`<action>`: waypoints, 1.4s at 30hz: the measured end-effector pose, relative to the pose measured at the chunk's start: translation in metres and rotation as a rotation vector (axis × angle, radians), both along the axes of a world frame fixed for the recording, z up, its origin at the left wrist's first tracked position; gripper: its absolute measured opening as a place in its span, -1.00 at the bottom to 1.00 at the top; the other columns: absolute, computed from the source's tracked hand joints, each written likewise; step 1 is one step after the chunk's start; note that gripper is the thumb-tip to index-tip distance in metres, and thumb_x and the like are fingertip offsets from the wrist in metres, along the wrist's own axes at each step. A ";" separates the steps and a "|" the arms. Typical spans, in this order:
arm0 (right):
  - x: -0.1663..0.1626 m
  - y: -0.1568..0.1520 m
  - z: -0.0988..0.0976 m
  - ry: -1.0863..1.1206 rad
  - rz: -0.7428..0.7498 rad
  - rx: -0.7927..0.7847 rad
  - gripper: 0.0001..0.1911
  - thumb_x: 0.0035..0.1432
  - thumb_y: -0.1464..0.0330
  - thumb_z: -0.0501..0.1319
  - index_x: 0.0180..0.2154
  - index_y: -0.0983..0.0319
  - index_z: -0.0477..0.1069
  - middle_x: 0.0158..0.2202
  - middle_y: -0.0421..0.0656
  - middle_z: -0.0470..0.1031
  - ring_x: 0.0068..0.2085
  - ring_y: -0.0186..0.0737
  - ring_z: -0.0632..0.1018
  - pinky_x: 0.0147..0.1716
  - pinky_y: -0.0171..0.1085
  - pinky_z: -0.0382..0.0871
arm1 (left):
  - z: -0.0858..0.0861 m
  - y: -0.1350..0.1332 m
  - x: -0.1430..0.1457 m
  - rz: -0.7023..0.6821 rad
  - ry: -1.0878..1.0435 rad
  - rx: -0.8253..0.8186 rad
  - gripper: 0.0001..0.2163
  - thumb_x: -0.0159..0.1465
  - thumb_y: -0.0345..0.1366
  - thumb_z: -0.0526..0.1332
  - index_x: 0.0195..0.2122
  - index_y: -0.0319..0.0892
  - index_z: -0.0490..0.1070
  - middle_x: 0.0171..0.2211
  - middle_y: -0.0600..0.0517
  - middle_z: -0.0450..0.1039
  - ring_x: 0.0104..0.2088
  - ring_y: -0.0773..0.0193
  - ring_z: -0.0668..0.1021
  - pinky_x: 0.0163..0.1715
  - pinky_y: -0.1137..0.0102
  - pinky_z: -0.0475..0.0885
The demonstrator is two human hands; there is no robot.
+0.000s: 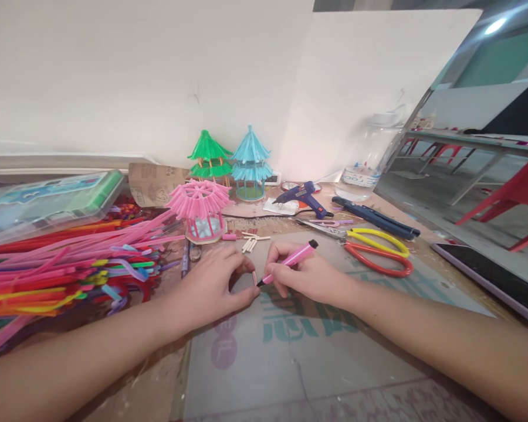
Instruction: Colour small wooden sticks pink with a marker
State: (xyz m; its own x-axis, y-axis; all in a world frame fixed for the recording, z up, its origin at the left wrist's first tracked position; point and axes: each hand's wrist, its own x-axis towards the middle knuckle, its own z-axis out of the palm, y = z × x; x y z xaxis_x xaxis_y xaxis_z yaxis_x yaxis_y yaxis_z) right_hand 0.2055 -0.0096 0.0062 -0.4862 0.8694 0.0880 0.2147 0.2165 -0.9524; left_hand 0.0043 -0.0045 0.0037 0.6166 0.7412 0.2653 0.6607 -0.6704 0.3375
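Note:
My left hand (222, 276) pinches a short wooden stick (254, 278) between thumb and forefinger, just above the mat. Pink colour shows on part of the stick. In my right hand (303, 272) is a pink marker (294, 258), its tip down at the stick. Several short bare sticks (250, 244) lie just beyond my hands, beside a pink marker cap (229, 237). Behind my left hand stands a small pink pavilion (200, 205) with an open-centred roof ring. Farther back are a green pavilion (208, 153) and a blue pavilion (250, 158), both with pointed roofs.
Colourful pipe cleaners (70, 264) are heaped at left below a plastic case (48, 199). On the right lie a glue gun (305, 198), red-and-yellow-handled scissors (374, 246), dark-blue pliers-like tool (376, 217) and a phone (493, 278). A clear plastic jug (363, 155) stands behind them.

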 end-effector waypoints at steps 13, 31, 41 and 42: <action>-0.001 0.000 0.002 -0.009 -0.026 -0.021 -0.91 0.05 0.41 0.11 -0.48 0.19 0.24 -0.72 -0.34 0.31 -0.65 -0.40 0.28 -0.61 -0.39 0.12 | -0.002 0.008 -0.009 -0.149 -0.102 0.101 -0.79 0.32 -0.42 0.06 -0.23 -0.13 0.50 -0.25 -0.01 0.48 -0.17 0.20 0.50 -0.15 0.32 0.40; -0.001 -0.001 0.003 -0.014 -0.057 -0.006 -0.90 0.08 0.41 0.09 -0.48 0.20 0.23 -0.72 -0.34 0.31 -0.65 -0.41 0.27 -0.63 -0.40 0.10 | -0.001 0.009 -0.009 -0.177 -0.084 0.149 -0.78 0.31 -0.44 0.08 -0.22 -0.13 0.53 -0.30 0.00 0.47 -0.21 0.22 0.51 -0.23 0.35 0.41; -0.001 -0.001 0.002 -0.009 -0.020 -0.028 -0.90 0.05 0.42 0.10 -0.49 0.20 0.23 -0.73 -0.35 0.30 -0.65 -0.42 0.28 -0.61 -0.41 0.12 | 0.000 0.007 -0.007 -0.177 -0.061 0.146 -0.78 0.31 -0.43 0.08 -0.21 -0.12 0.53 -0.30 -0.01 0.46 -0.21 0.21 0.50 -0.23 0.34 0.40; -0.001 0.000 0.002 -0.008 -0.028 -0.027 -0.90 0.05 0.42 0.10 -0.49 0.19 0.23 -0.73 -0.35 0.30 -0.65 -0.42 0.28 -0.62 -0.41 0.12 | 0.000 0.007 -0.007 -0.178 -0.062 0.146 -0.78 0.31 -0.43 0.08 -0.21 -0.12 0.53 -0.30 -0.01 0.46 -0.22 0.21 0.50 -0.23 0.34 0.40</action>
